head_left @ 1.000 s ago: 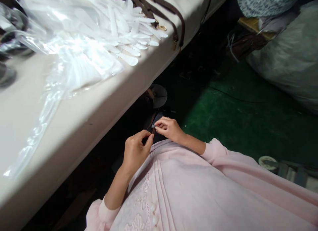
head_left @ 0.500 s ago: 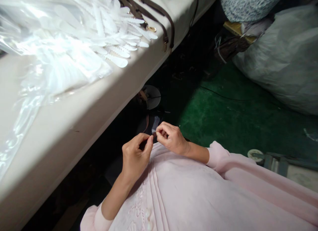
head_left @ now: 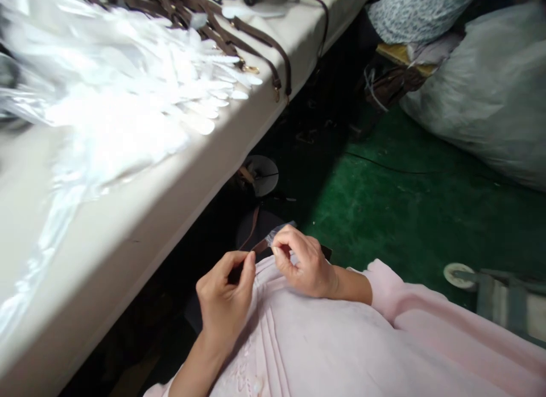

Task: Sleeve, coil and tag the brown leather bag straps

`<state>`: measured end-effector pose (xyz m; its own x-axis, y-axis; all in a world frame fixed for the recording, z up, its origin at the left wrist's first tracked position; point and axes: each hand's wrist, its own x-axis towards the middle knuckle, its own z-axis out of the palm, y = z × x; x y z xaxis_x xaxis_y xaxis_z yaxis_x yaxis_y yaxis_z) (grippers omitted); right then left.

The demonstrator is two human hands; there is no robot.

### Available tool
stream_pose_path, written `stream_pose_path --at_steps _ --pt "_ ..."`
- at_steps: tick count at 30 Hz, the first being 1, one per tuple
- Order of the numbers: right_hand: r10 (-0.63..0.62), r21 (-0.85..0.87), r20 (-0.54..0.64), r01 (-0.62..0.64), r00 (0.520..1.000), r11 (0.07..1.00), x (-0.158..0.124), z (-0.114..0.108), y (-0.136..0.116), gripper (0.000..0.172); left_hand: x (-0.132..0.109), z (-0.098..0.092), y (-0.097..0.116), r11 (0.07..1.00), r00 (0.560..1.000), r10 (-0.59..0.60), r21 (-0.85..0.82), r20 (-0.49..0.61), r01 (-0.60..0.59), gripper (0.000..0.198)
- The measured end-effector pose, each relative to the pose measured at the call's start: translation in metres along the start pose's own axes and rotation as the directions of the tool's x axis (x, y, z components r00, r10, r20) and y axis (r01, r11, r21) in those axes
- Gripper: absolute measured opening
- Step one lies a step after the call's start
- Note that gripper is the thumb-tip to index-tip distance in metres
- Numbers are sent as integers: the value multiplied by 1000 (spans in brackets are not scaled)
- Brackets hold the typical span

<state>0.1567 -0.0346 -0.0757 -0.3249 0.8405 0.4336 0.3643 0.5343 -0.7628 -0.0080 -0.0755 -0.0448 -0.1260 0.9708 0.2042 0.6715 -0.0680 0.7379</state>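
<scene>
A narrow brown leather strap [head_left: 259, 247] runs across my lap between my two hands. My left hand [head_left: 224, 297] pinches its dark lower part between thumb and fingers. My right hand [head_left: 305, 263] grips the strap a little further along, near a small transparent plastic sleeve [head_left: 279, 232] fitted around or lying against it. Fingers hide part of the strap, so the sleeve's exact fit cannot be seen. Below both hands lies the front of my pale pink top [head_left: 324, 340].
To the left, a long beige table [head_left: 85, 232] bears a heap of white plastic-wrapped pieces [head_left: 119, 95] and several brown straps with brass clips [head_left: 239, 38]. A round dark disc [head_left: 262, 175] stands under its edge. A large white sack [head_left: 490, 84] rests on the green floor [head_left: 405, 215] at right.
The transparent sleeve has tipped from upright to lying along the strap toward the right. My hands have drawn slightly apart, and the view has shifted a little.
</scene>
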Motion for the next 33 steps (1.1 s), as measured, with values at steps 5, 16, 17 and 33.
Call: stream_pose_path --at_steps 5,16,17,33 --pt "-98 -84 51 102 994 991 13 -1 5 13 5 3 14 997 995 -10 -73 98 17 17" --pt "-133 -209 -136 102 982 972 36 -2 35 8 45 28 -4 834 949 -248 -456 196 312 19" --pt "-101 -237 -176 58 979 970 40 -5 39 7 43 27 -7 826 946 -221 -470 238 312 20" --pt "-130 -277 -100 98 986 956 32 9 20 12 62 -5 -5 995 975 -94 1 202 96 22"
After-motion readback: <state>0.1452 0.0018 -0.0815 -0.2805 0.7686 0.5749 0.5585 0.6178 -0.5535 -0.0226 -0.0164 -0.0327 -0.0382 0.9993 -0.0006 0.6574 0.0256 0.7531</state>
